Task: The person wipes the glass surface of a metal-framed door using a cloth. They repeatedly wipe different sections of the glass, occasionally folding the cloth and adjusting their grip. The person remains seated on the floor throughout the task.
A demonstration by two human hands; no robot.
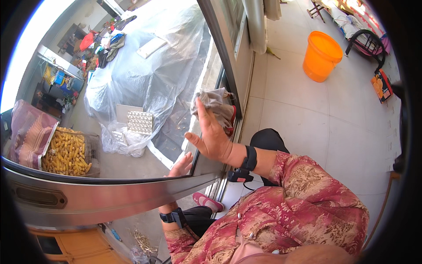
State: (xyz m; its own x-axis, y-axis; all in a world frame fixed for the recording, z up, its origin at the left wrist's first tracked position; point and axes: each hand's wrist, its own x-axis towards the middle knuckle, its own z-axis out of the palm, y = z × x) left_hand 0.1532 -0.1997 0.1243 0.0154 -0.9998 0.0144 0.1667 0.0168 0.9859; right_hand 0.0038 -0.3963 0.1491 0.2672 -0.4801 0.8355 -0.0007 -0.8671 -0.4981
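My right hand (212, 135) lies flat with its thumb spread, fingers over a crumpled grey-beige cloth (211, 99) at the glass of a metal-framed door. Red edging shows on the cloth's lower right part, beside the door frame (227, 62). Through the glass I see my left hand (181, 166) on the far side of the door, fingers extended and nothing visible in it. The door's metal bottom rail (108, 199) hides part of that hand and wrist. Whether the left palm touches the pane, I cannot tell. Both wrists wear black straps.
An orange bucket (321, 56) stands on the tiled floor (293, 102), near a black metal armrest (367, 49) and a printed box (381, 85). Beyond the glass are a sheet-covered heap (141, 76) and corn cobs (64, 151). An orange-brown cabinet (79, 246) is at lower left.
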